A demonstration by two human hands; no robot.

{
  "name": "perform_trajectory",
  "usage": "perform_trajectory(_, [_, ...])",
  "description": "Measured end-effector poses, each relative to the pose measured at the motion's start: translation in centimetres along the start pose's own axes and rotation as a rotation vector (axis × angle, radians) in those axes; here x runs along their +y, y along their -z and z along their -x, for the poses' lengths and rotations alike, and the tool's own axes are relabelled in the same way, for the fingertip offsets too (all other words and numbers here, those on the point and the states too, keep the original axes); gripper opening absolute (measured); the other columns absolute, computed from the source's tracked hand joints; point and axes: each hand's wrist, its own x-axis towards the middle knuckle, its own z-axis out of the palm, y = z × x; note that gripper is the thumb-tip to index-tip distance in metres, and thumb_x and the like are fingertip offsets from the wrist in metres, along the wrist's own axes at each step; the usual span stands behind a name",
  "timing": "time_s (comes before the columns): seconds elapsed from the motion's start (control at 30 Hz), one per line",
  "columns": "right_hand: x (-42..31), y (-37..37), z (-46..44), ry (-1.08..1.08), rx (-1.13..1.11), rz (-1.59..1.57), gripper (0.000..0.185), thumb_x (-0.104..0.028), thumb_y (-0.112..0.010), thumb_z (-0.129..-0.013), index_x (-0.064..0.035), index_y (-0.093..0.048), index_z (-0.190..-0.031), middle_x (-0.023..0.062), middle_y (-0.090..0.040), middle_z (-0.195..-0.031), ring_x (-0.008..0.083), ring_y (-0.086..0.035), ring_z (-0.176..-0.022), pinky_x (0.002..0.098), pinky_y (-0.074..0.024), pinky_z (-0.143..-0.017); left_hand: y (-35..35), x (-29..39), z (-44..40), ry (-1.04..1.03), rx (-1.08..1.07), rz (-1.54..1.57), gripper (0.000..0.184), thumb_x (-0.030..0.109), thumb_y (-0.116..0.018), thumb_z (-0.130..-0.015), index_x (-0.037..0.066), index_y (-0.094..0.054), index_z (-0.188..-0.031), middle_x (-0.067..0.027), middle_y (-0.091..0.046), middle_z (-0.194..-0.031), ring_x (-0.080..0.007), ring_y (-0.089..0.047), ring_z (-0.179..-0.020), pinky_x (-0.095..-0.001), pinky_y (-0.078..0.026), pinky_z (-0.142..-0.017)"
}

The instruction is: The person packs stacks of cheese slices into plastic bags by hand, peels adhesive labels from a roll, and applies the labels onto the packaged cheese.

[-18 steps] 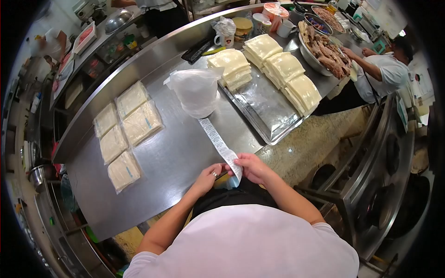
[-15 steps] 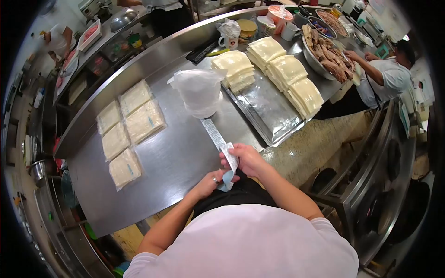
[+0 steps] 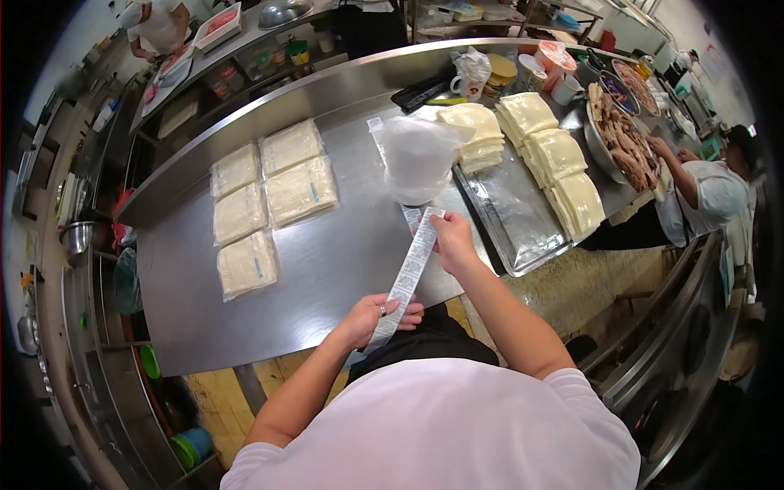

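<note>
A long strip of printed white labels [image 3: 408, 272] stretches between my two hands above the table's near edge. My left hand [image 3: 380, 320], wearing a ring, is closed on its lower part. The thumb and fingers of my right hand [image 3: 452, 238] pinch the upper end. Just beyond stands a bag-wrapped white bundle [image 3: 415, 162], with more label strip under and beside it. Several flat packs in clear plastic [image 3: 301, 192] lie at the left. Stacks of pale square sheets [image 3: 555, 153] rest on a metal tray [image 3: 508, 227] at the right.
The steel table [image 3: 188, 318] has a raised back rim. Behind the tray are a mug [image 3: 459, 86], tubs and a bowl of cooked meat [image 3: 625, 139]. A co-worker [image 3: 710, 188] stands at the right, another person [image 3: 155, 28] at the far left.
The view has turned, so the table sits further right. My right hand has moved up and away from my left, drawing the label strip out long between them.
</note>
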Motion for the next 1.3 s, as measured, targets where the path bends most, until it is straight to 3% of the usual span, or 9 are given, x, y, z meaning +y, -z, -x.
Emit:
perform_trajectory(0.23, [0.3,2.1,-4.1,0.017,0.09,0.084,0.024,-0.017,-0.055,-0.103,0.0025,-0.055,-0.118,0.0183,-0.069,-0.112,0.0295,-0.073,-0.088,0.0415,-0.0605,-0.072,2.3,3.1,2.6,-0.015,-0.048,-0.003,0.034,0.013,-0.052,-0.105,-0.008,-0.055,-0.131,-0.0222,-0.066,-0.126,-0.0329,-0.067,-0.114,-0.0447,-0.056,-0.1])
perform_trajectory(0.37, [-1.7,1.7,0.5,-0.269,-0.009,0.298,0.04,-0.032,-0.055,-0.104,0.0023,-0.053,-0.125,0.0209,-0.068,-0.112,0.0291,-0.072,-0.086,0.0409,-0.0607,-0.075,3.8,5.4,1.0,-0.231,0.14,0.226,0.037,0.014,-0.047,-0.106,-0.004,-0.049,-0.139,-0.0186,-0.061,-0.134,-0.0326,-0.064,-0.118,-0.0471,-0.056,-0.1])
perform_trajectory(0.43, [0.6,1.3,3.0,-0.122,-0.208,0.491,0.047,-0.034,-0.067,-0.097,0.0044,-0.06,-0.122,0.0152,-0.071,-0.109,0.0214,-0.071,-0.086,0.0342,-0.0579,-0.073,4.5,6.4,0.1,-0.272,0.185,0.299,0.038,0.014,-0.044,-0.108,-0.005,-0.044,-0.141,-0.0189,-0.057,-0.139,-0.0321,-0.06,-0.124,-0.047,-0.055,-0.101])
perform_trajectory(0.5, [2.3,-1.1,6.7,0.059,-0.443,0.586,0.041,-0.029,-0.077,-0.091,0.0011,-0.068,-0.117,0.0087,-0.07,-0.11,0.0137,-0.064,-0.096,0.0304,-0.0516,-0.086,4.0,7.2,-0.4,-0.318,0.224,0.373,0.037,0.015,-0.042,-0.109,-0.007,-0.045,-0.138,-0.0211,-0.057,-0.138,-0.0321,-0.06,-0.124,-0.0468,-0.054,-0.102])
perform_trajectory(0.63, [5.5,-5.6,9.0,0.053,-0.462,0.496,0.03,-0.024,-0.075,-0.093,0.0014,-0.07,-0.108,0.0037,-0.071,-0.096,0.0097,-0.061,-0.084,0.0266,-0.0487,-0.077,3.9,7.1,-0.7,-0.383,0.219,0.418,0.033,0.014,-0.043,-0.108,-0.006,-0.048,-0.135,-0.0191,-0.059,-0.133,-0.0297,-0.062,-0.119,-0.0445,-0.055,-0.098])
perform_trajectory(0.67, [6.6,-5.8,8.4,0.077,-0.402,0.522,0.022,-0.02,-0.074,-0.094,0.001,-0.07,-0.099,0.0005,-0.069,-0.087,0.0073,-0.059,-0.079,0.0253,-0.0469,-0.071,4.3,7.0,-0.6,-0.387,0.234,0.351,0.032,0.016,-0.045,-0.108,-0.005,-0.051,-0.132,-0.0169,-0.062,-0.128,-0.0273,-0.063,-0.114,-0.0423,-0.055,-0.095])
perform_trajectory(0.83, [6.7,-8.4,9.4,0.267,-0.351,0.567,0.012,-0.008,-0.072,-0.094,0.0013,-0.065,-0.098,0.0018,-0.067,-0.084,0.0077,-0.06,-0.077,0.0244,-0.0481,-0.069,7.5,5.8,1.3,-0.267,0.309,0.02,0.028,0.028,-0.057,-0.105,0.003,-0.065,-0.115,-0.0045,-0.07,-0.102,-0.0163,-0.066,-0.091,-0.0317,-0.053,-0.082])
perform_trajectory(1.07, [6.6,-13.5,11.9,0.531,-0.311,0.843,0.025,-0.003,-0.072,-0.09,0.0006,-0.066,-0.115,0.0083,-0.07,-0.085,0.0122,-0.065,-0.077,0.0296,-0.0539,-0.07,11.2,5.3,4.1,-0.234,0.165,0.092,0.028,0.033,-0.061,-0.103,0.008,-0.072,-0.1,0.0005,-0.067,-0.088,-0.0093,-0.058,-0.074,-0.0258,-0.047,-0.069])
perform_trajectory(1.3, [8.1,-16.0,11.9,0.716,-0.281,1.048,0.015,-0.004,-0.074,-0.085,-0.0029,-0.072,-0.101,0.0125,-0.069,-0.087,0.0238,-0.068,-0.075,0.0356,-0.0553,-0.069,13.3,6.4,5.5,-0.244,0.278,-0.03,0.025,0.031,-0.068,-0.098,0.009,-0.073,-0.089,0.0012,-0.062,-0.077,-0.0096,-0.054,-0.068,-0.0262,-0.044,-0.065])
